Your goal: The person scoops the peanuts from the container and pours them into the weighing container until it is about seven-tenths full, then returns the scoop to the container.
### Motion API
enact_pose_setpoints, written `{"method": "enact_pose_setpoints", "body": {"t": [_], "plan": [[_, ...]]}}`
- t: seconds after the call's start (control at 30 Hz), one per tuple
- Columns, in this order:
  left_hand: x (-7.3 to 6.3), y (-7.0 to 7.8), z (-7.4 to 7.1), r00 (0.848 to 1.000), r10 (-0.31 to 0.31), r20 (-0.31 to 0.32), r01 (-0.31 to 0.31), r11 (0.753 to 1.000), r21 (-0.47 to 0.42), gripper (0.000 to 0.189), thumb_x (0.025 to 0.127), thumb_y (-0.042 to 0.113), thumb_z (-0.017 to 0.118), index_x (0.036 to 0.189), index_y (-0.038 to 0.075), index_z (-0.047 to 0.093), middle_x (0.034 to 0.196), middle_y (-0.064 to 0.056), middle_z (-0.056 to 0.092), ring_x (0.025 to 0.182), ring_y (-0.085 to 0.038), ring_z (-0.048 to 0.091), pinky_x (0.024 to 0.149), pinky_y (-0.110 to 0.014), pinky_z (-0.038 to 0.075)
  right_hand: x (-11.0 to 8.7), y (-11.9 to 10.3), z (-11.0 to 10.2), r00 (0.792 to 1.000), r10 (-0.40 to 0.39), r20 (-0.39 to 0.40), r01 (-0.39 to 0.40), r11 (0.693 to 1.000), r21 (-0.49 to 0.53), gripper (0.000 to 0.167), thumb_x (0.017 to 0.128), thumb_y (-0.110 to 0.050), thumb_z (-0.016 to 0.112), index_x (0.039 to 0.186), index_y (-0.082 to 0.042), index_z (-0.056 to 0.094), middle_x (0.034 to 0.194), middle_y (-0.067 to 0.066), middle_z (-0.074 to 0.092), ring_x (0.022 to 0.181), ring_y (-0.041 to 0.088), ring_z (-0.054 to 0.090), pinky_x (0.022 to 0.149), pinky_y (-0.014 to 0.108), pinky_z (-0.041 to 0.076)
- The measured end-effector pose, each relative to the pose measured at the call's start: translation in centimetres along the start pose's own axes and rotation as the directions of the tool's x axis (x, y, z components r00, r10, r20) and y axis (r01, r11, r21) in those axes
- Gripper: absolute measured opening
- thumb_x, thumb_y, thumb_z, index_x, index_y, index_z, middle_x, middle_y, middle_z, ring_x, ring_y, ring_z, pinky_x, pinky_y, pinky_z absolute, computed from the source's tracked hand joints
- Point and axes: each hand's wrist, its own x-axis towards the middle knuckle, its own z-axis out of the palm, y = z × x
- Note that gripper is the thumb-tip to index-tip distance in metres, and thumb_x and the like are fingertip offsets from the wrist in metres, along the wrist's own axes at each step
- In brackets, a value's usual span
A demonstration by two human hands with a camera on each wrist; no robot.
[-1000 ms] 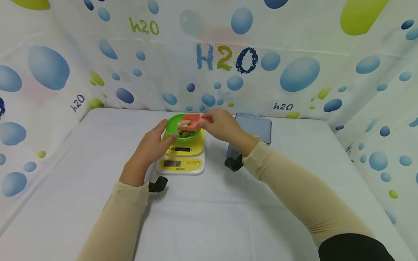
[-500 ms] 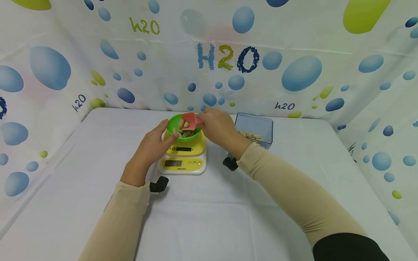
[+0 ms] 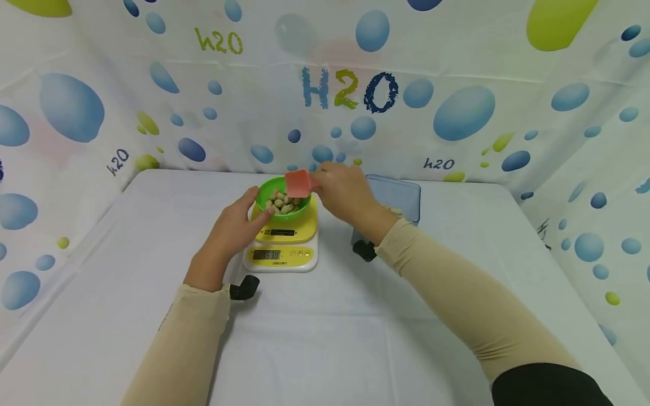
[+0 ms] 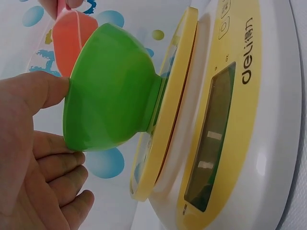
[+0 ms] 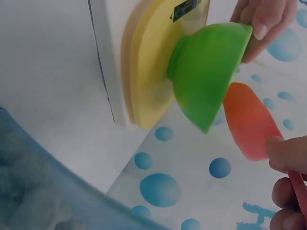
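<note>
A green bowl (image 3: 271, 185) with several pale nuts (image 3: 282, 206) in it stands on the yellow platform of a white kitchen scale (image 3: 284, 265). My left hand (image 3: 233, 228) holds the bowl's rim at its left side, thumb and fingers spread along it. From the right, my right hand (image 3: 345, 192) pinches the handle of a coral scoop (image 3: 298, 184). Tipped over, the scoop overlaps the bowl's back right rim, and its underside faces up. In the left wrist view the scoop (image 4: 72, 40) is beside the rim of the bowl (image 4: 112, 91). The scale's display is lit.
Behind my right wrist stands a clear bluish container (image 3: 396, 194) with more nuts (image 3: 395, 211), partly hidden by the arm. A white cloth (image 3: 325, 344) covers the table. A printed curtain (image 3: 284, 73) hangs right behind the table's far edge.
The scoop has turned over above the bowl, and the nuts that were in it now lie in the bowl. The scale's reading has changed. My left hand has stayed at the rim.
</note>
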Motion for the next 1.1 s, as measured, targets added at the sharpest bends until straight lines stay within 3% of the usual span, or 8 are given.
{"method": "enact_pose_setpoints", "body": {"t": [0.23,0.4,0.53,0.9,1.1], "plan": [[0.2,0.2,0.2,1.0,-0.004,-0.004,0.004,1.0,-0.005,0.079,0.099,0.054,0.046,0.159,0.013,0.015,0.165,-0.008,0.015,0.151,-0.034,0.017,0.119,-0.057,0.021,-0.9,1.6,-1.8,0.993,0.085,0.078,-0.094,0.987,0.128,0.028,0.095,-0.03,0.066,0.118,-0.015,0.073,0.087,0.003,0.069,0.075,0.019,0.058,0.066,0.029,0.051],[0.2,0.3,0.0,1.0,-0.016,-0.004,0.016,1.0,0.006,0.078,0.1,0.052,0.045,0.16,0.015,0.013,0.166,-0.007,0.013,0.151,-0.034,0.015,0.119,-0.057,0.02,-2.2,3.2,-3.3,0.968,0.19,0.161,-0.222,0.952,0.21,0.034,0.096,-0.032,0.065,0.125,-0.017,0.069,0.09,0.002,0.063,0.079,0.018,0.053,0.065,0.029,0.046],[-0.1,0.8,-0.2,1.0,0.01,-0.027,-0.01,1.0,0.01,0.078,0.1,0.052,0.046,0.16,0.016,0.012,0.166,-0.006,0.011,0.151,-0.034,0.015,0.119,-0.058,0.02,-3.5,4.7,-4.7,0.95,0.25,0.189,-0.293,0.923,0.251,0.037,0.095,-0.031,0.066,0.128,-0.015,0.068,0.094,0.005,0.063,0.082,0.021,0.053,0.069,0.032,0.045],[0.3,5.2,1.3,0.99,0.139,-0.024,-0.139,0.99,-0.014,0.075,0.099,0.055,0.046,0.16,0.025,0.013,0.166,0.003,0.011,0.152,-0.032,0.016,0.12,-0.058,0.02,-7.9,9.5,-7.7,0.909,0.361,0.209,-0.408,0.871,0.272,0.041,0.093,-0.03,0.067,0.129,-0.011,0.066,0.118,0.009,0.067,0.099,0.026,0.058,0.082,0.042,0.053],[0.9,7.9,3.3,0.974,0.227,0.003,-0.227,0.974,-0.02,0.075,0.099,0.057,0.045,0.159,0.022,0.018,0.166,0.003,0.014,0.152,-0.025,0.015,0.122,-0.053,0.016,-9.6,11.0,-8.3,0.904,0.382,0.193,-0.423,0.867,0.262,0.04,0.093,-0.028,0.068,0.127,-0.009,0.067,0.115,0.012,0.067,0.096,0.027,0.059,0.079,0.043,0.054]]}}
